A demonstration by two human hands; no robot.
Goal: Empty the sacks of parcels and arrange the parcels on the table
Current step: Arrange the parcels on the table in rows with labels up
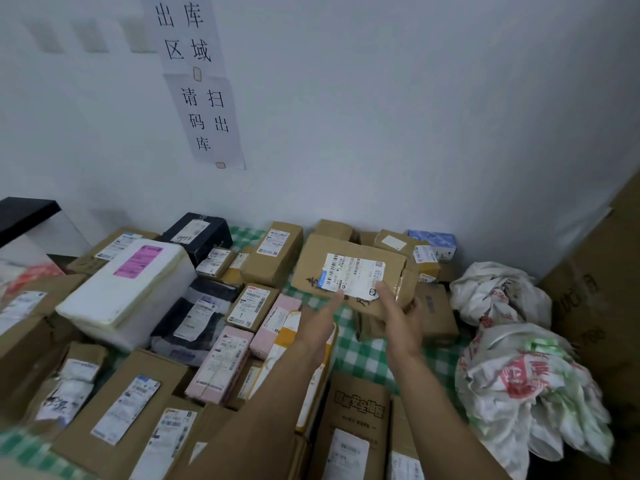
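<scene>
A brown cardboard parcel point(349, 268) with a torn white label is held tilted above the green checked table point(360, 358), toward the back. My right hand point(401, 317) grips its near right corner, thumb on top by the label. My left hand point(318, 323) reaches to its near left edge, fingertips touching just under the label, fingers spread. Many parcels cover the table: a white foam box point(131, 289), a black box point(199, 233), pink boxes point(221, 365) and several brown cartons. Crumpled white sacks point(526, 382) with red and green print lie at the right.
A white wall with paper signs point(204, 95) closes off the back. Tall brown cartons point(602, 289) stand at the far right. A black-topped shelf point(24, 209) is at the left. Bare tablecloth shows between my forearms and under the held parcel.
</scene>
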